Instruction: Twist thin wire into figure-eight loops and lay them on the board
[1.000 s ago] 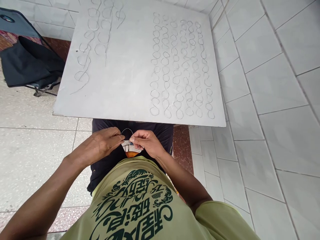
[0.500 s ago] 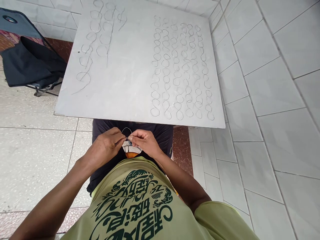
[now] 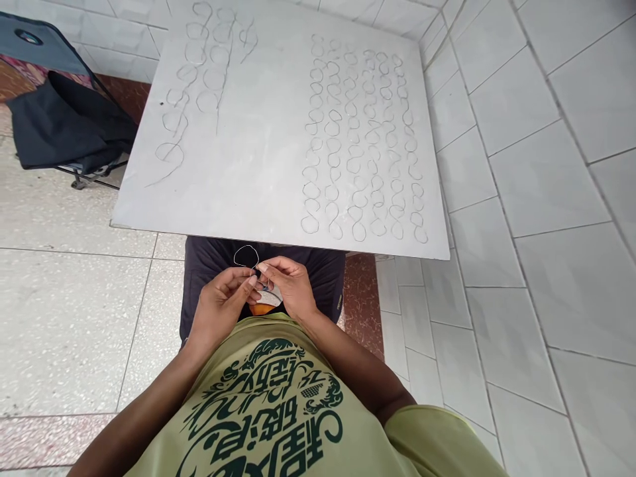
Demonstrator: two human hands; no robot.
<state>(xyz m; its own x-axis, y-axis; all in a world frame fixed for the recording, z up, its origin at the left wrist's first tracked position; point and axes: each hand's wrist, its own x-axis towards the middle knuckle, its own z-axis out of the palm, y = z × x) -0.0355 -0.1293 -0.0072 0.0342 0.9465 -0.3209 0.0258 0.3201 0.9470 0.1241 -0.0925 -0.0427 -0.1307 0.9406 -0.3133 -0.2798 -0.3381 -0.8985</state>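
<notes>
Presently, the wire loop (image 3: 247,246) is over the lap (image 3: 211,258), just short of the board (image 3: 258,146); it points forward and left, long axis roughly crosswise. Left hand (image 3: 219,303) and right hand (image 3: 294,286) both pinch it, close together.

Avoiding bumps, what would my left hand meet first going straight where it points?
Your left hand would probably meet your right hand first, beside the thin wire; depth is unclear.

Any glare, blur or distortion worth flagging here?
Head view: faint sheen on the flat white board, white wall tiles look stretched toward the right edge; head view: thin silvery wire loop readable, but too fine to trace between the fingers.
</notes>
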